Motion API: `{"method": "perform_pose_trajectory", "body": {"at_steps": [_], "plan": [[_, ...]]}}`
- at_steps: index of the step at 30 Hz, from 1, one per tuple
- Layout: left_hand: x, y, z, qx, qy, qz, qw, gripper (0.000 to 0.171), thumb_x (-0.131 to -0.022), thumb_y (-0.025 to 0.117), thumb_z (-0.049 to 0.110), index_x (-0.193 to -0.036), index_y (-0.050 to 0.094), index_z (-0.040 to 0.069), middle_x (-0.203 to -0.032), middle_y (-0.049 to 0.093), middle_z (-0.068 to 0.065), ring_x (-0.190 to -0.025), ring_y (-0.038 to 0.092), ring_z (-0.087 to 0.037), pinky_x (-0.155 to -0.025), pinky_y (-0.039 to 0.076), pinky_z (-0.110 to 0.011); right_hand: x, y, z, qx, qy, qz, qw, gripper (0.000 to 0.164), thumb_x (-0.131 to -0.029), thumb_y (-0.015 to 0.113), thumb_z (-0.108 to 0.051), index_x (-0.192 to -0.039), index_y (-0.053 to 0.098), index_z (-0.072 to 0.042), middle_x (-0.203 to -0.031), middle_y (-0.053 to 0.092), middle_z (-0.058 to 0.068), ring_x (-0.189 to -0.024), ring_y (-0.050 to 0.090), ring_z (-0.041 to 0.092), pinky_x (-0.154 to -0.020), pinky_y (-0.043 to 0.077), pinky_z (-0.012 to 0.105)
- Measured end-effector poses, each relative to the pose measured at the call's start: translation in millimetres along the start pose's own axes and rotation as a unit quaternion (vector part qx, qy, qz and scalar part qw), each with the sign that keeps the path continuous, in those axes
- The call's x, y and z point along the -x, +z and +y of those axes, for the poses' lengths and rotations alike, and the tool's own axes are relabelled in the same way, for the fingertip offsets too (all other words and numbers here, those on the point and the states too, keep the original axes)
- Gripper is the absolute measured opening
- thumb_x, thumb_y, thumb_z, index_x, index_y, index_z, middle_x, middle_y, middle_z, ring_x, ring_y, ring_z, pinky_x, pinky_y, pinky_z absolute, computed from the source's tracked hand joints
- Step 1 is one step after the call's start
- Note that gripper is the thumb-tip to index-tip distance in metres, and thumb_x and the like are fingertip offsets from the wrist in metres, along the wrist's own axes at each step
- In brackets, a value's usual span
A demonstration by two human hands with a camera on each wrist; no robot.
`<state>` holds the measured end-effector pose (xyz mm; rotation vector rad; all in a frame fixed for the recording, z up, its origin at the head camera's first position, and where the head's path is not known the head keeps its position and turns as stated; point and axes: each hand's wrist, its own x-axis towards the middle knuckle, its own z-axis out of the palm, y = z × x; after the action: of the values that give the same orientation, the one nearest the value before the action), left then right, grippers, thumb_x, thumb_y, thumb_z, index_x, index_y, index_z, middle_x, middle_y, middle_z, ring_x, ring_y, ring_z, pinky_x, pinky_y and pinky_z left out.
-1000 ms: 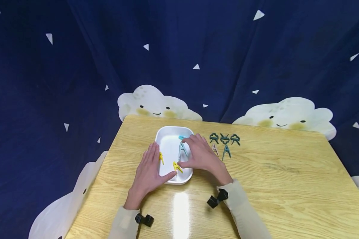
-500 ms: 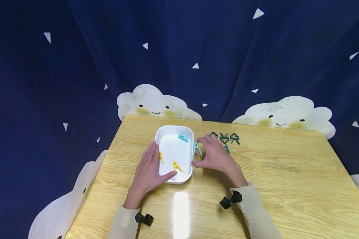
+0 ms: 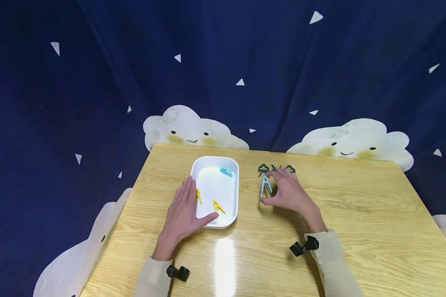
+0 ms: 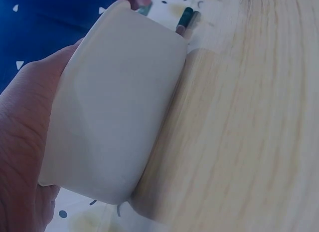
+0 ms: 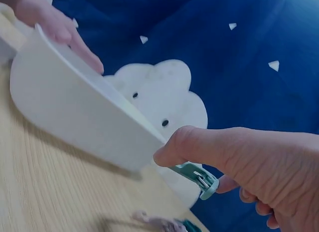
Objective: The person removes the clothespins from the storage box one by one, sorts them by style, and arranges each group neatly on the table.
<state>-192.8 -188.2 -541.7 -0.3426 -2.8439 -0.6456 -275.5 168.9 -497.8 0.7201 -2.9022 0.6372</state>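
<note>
My right hand (image 3: 291, 194) holds a pale blue-green clothespin (image 3: 266, 184) between thumb and fingers, to the right of a white plastic box (image 3: 237, 194). In the right wrist view the clothespin (image 5: 199, 179) shows its metal spring, gripped by its ends. My left hand (image 3: 180, 212) rests on the box's left rim, fingers straight and thumb spread over the near rim. The box wall (image 4: 109, 107) fills much of the left wrist view. Inside the box lie a bright blue clothespin (image 3: 226, 172) and two yellow clothespins (image 3: 219, 207), one partly hidden by the left fingers.
Just behind the right hand, dark green cloud-shaped clips (image 3: 263, 169) stand in a row, partly covered by its fingers. A pinkish clip (image 5: 160, 222) lies on the wooden table (image 3: 357, 231) below the right hand. A dark blue curtain (image 3: 223, 62) hangs behind the table.
My right hand has lifted the pale blue-green clothespin out of the box and carried it right, over to the other clips. The left hand stays on the rim.
</note>
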Motion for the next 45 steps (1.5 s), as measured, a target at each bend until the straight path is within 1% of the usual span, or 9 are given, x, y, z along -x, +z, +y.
{"method": "perform_pose_trajectory", "body": {"at_steps": [5,8,14,16,19,29,36,40,45], "plan": [[-0.1,-1.3,0.3,0.000,-0.003,-0.004,1.0000,0.131,-0.080,0.062,0.086,-0.165,0.015,-0.001,-0.175,0.009,-0.015,-0.162,0.006,-0.027,-0.131,0.013,-0.045,8.5,-0.3,22.8,-0.011,0.013,-0.001,1.000,0.090,-0.069,0.090,-0.052,-0.140,0.062,-0.003,-0.136,0.063,0.020,-0.131,0.048,0.045,-0.103,0.037,0.061],[-0.6,-1.0,-0.1,-0.002,-0.004,-0.006,1.0000,0.131,-0.080,0.061,0.086,-0.165,0.014,-0.001,-0.175,0.009,-0.016,-0.162,0.006,-0.027,-0.131,0.013,-0.045,13.3,-2.4,34.0,-0.015,0.020,0.001,1.000,0.090,-0.070,0.091,-0.050,-0.140,0.061,-0.002,-0.134,0.063,0.021,-0.120,0.051,0.042,-0.096,0.039,0.057],[-0.6,0.1,-0.9,-0.004,-0.002,-0.004,1.0000,0.130,-0.080,0.060,0.086,-0.165,0.016,-0.002,-0.175,0.010,-0.017,-0.162,0.007,-0.028,-0.131,0.015,-0.047,20.7,-6.1,60.0,-0.009,0.040,0.009,0.999,0.086,-0.070,0.092,-0.048,-0.136,0.064,-0.001,-0.107,0.066,0.016,-0.095,0.050,0.035,-0.083,0.039,0.052],[-0.3,0.2,-0.8,-0.005,-0.002,-0.003,1.0000,0.130,-0.081,0.060,0.086,-0.165,0.017,-0.003,-0.175,0.011,-0.017,-0.162,0.008,-0.029,-0.130,0.016,-0.048,23.4,-6.8,67.1,-0.009,0.051,0.007,0.999,0.084,-0.071,0.092,-0.047,-0.136,0.063,-0.001,-0.099,0.063,0.014,-0.092,0.049,0.034,-0.081,0.038,0.051],[-0.1,0.5,-1.0,-0.009,-0.004,-0.008,0.9999,0.130,-0.081,0.059,0.087,-0.165,0.015,-0.002,-0.175,0.011,-0.017,-0.162,0.008,-0.029,-0.131,0.014,-0.046,26.2,-6.3,77.2,-0.010,0.065,0.000,0.998,0.084,-0.071,0.092,-0.046,-0.136,0.062,-0.001,-0.095,0.060,0.012,-0.089,0.047,0.033,-0.080,0.038,0.050],[0.4,0.8,-0.6,-0.003,0.003,0.002,1.0000,0.131,-0.080,0.062,0.085,-0.165,0.016,-0.003,-0.174,0.011,-0.018,-0.162,0.010,-0.031,-0.130,0.016,-0.048,31.8,0.4,98.0,-0.020,0.086,-0.006,0.996,0.082,-0.070,0.092,-0.043,-0.134,0.060,-0.003,-0.094,0.059,0.014,-0.091,0.047,0.035,-0.082,0.037,0.053],[-0.5,1.1,-0.2,-0.005,0.005,0.007,0.9999,0.130,-0.080,0.062,0.085,-0.165,0.017,-0.003,-0.174,0.014,-0.019,-0.161,0.014,-0.033,-0.129,0.019,-0.050,31.4,1.7,105.3,-0.018,0.098,-0.031,0.995,0.086,-0.072,0.090,-0.048,-0.136,0.059,-0.001,-0.114,0.064,0.023,-0.103,0.052,0.043,-0.090,0.039,0.060],[-1.0,0.2,0.8,-0.005,0.001,0.000,1.0000,0.130,-0.081,0.061,0.086,-0.165,0.016,-0.002,-0.174,0.012,-0.017,-0.162,0.011,-0.031,-0.130,0.017,-0.049,29.6,2.9,110.9,-0.014,0.094,-0.042,0.995,0.084,-0.073,0.090,-0.049,-0.137,0.059,-0.004,-0.117,0.064,0.023,-0.104,0.052,0.043,-0.088,0.040,0.058],[-0.9,-1.3,0.7,-0.006,-0.006,-0.009,0.9999,0.130,-0.081,0.060,0.086,-0.166,0.014,0.000,-0.175,0.010,-0.015,-0.162,0.008,-0.028,-0.130,0.016,-0.048,29.7,0.5,115.7,-0.007,0.077,-0.051,0.996,0.083,-0.073,0.090,-0.051,-0.137,0.060,-0.007,-0.111,0.063,0.020,-0.098,0.051,0.039,-0.083,0.041,0.053]]}}
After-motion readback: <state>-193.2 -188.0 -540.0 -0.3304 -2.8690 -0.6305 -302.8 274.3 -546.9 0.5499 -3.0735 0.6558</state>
